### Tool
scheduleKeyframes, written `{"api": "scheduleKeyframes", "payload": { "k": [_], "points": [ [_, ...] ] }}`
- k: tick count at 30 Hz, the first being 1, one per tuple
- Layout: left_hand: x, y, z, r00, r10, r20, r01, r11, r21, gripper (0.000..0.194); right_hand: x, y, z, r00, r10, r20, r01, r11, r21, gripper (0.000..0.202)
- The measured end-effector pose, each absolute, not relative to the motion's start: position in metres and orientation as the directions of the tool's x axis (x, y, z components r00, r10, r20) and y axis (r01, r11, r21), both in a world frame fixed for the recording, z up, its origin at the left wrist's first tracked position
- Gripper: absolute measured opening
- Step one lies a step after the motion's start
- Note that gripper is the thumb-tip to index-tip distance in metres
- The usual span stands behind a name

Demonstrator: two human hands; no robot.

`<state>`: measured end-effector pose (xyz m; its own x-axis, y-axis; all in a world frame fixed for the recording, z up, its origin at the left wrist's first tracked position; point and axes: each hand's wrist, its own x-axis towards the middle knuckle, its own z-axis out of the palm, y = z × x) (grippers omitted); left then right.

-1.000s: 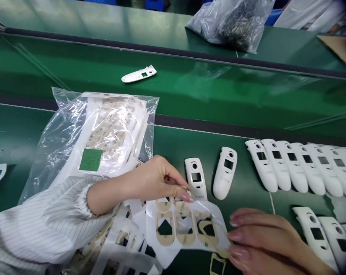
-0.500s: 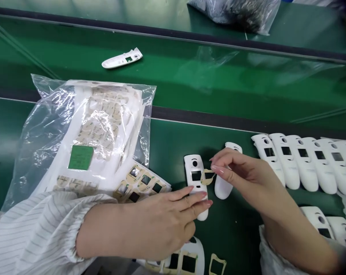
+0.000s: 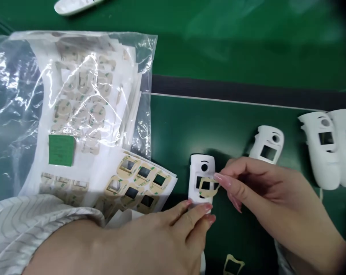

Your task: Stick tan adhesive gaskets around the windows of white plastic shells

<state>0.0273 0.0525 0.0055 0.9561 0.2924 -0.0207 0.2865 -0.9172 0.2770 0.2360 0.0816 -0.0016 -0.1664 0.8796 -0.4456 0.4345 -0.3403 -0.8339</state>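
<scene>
A white plastic housing (image 3: 193, 162) with a round hole and a rectangular window lies on the green table. My left hand (image 3: 173, 236) has its fingertips pressed on the housing's lower end, steadying it; the thumb is hidden. Between thumb and forefinger, my right hand (image 3: 264, 194) pinches the edge of a thin beige adhesive sticker (image 3: 206, 193) with a cut-out. The sticker overlaps the housing's window; I cannot tell whether it touches the surface. Left of the housing is a sheet of similar beige stickers (image 3: 140, 181) on white backing.
A clear plastic bag (image 3: 12, 99) of sticker sheets lies at left, with a green block (image 3: 60, 150) on it. Another housing (image 3: 260, 139) lies behind my right hand; more housings (image 3: 323, 166) stand at far right. A loose sticker (image 3: 226, 264) lies near the front. A dark strip (image 3: 233, 91) crosses behind.
The view has moved closer and lower. My right hand has brought the sticker left and lower over the housing's window. My left fingers have slid toward the housing's lower end.
</scene>
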Motion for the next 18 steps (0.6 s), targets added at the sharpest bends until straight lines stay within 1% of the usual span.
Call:
{"api": "scheduleKeyframes", "payload": {
  "k": [3, 6, 9, 15, 18],
  "points": [
    [0.028, 0.048, 0.002, 0.953, 0.301, -0.036, 0.3, -0.917, 0.261, 0.039, 0.23, 0.079, -0.002, -0.124, 0.909, -0.398, 0.442, -0.308, -0.842, 0.025],
    [0.028, 0.042, -0.001, 0.941, 0.336, -0.04, 0.334, -0.903, 0.272, 0.039, 0.226, 0.075, -0.006, -0.09, 0.915, -0.393, 0.433, -0.319, -0.843, 0.023],
    [0.028, 0.039, -0.002, 0.921, 0.386, -0.042, 0.381, -0.877, 0.292, 0.038, 0.228, 0.071, -0.011, -0.076, 0.91, -0.407, 0.434, -0.337, -0.836, 0.021],
    [0.03, 0.038, -0.002, 0.884, 0.468, -0.01, 0.448, -0.84, 0.307, 0.038, 0.236, 0.065, -0.015, -0.078, 0.896, -0.436, 0.378, -0.379, -0.845, 0.018],
    [0.03, 0.037, -0.002, 0.879, 0.476, -0.023, 0.459, -0.834, 0.306, 0.036, 0.235, 0.065, -0.015, -0.066, 0.899, -0.434, 0.387, -0.377, -0.841, 0.019]
  ]
}}
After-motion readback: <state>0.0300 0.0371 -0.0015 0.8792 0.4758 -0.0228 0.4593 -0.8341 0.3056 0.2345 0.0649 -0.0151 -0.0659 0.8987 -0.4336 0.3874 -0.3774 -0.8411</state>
